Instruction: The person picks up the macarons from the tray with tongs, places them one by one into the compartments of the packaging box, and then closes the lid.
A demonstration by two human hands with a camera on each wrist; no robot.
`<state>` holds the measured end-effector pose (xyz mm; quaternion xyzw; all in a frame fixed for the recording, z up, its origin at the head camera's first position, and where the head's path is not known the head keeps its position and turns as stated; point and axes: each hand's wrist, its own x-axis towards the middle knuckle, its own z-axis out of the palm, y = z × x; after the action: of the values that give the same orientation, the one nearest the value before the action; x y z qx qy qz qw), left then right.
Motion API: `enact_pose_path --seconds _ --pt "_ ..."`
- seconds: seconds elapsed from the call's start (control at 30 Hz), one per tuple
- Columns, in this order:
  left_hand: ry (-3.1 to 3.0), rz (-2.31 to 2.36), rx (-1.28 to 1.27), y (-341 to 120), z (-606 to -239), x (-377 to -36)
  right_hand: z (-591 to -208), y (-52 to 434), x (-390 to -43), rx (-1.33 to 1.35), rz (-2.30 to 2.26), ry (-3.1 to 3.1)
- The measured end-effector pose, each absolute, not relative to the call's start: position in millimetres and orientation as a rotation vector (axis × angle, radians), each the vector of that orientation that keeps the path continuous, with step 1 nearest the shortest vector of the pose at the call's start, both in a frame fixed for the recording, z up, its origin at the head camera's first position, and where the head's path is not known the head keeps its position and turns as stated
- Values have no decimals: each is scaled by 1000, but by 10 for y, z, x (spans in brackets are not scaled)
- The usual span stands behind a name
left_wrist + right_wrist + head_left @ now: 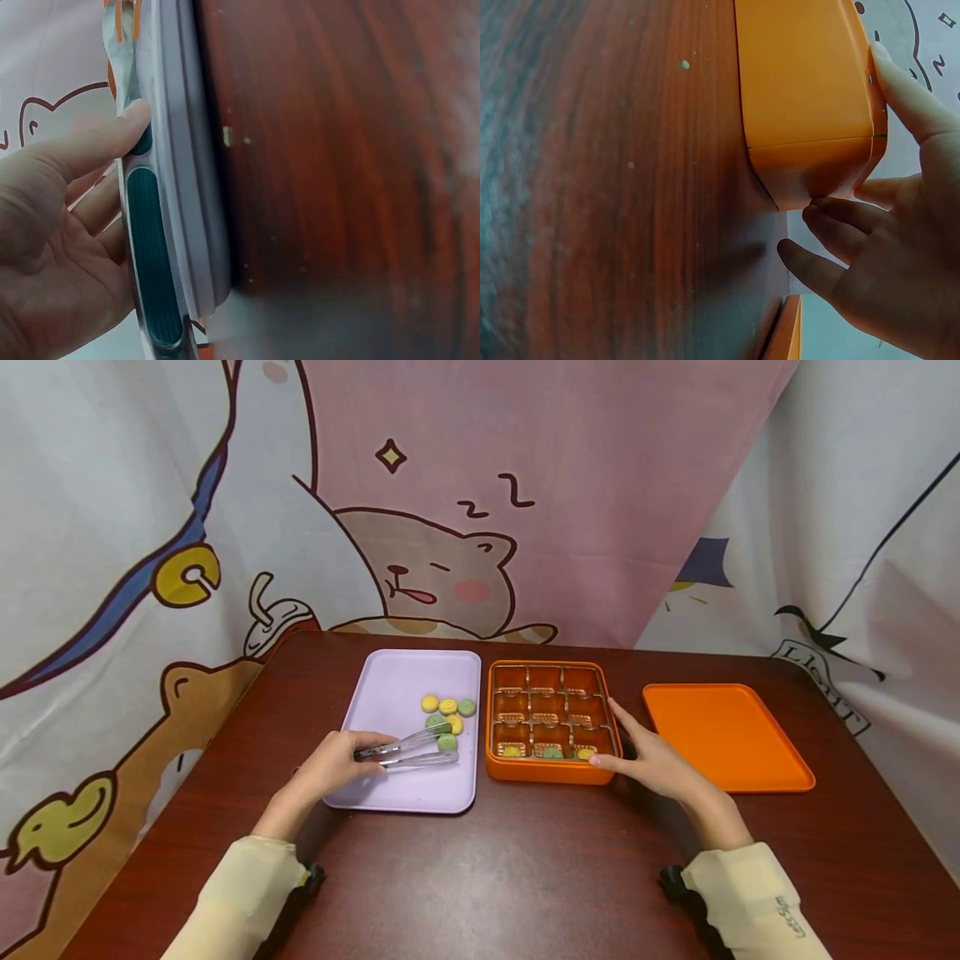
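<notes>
Steel tongs [408, 750] gripped in left hand [330, 766], tips around a green cookie [447, 742] on purple tray [390, 693]; right hand [652, 762] steadies orange box [551, 768], fingers flat.

Left hand [330, 766] curled in a grip, right hand [651, 762] open, fingers extended, both forearms reaching forward

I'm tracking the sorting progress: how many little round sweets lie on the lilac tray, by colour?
On the lilac tray:
Yellow sweets: 3
Green sweets: 3
Total: 6, near the tongs in the left hand.
</notes>
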<state>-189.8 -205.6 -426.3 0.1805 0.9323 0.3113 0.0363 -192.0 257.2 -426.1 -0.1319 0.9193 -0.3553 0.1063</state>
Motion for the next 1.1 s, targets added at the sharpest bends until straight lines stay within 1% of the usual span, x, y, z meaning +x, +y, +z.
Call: enact_pose_path --seconds 0.33,0.63,1.1 --pt "2886 910 522 -2021 -4257 -1949 -4252 2572 -1908 -386 -1070 2695" --pt "2929 849 549 -2028 -4262 -1958 -4264 2561 -1907 -381 -1064 2695" --pt "2958 919 478 -1994 -4226 -1979 -4274 2566 -1910 -392 -1078 2701"
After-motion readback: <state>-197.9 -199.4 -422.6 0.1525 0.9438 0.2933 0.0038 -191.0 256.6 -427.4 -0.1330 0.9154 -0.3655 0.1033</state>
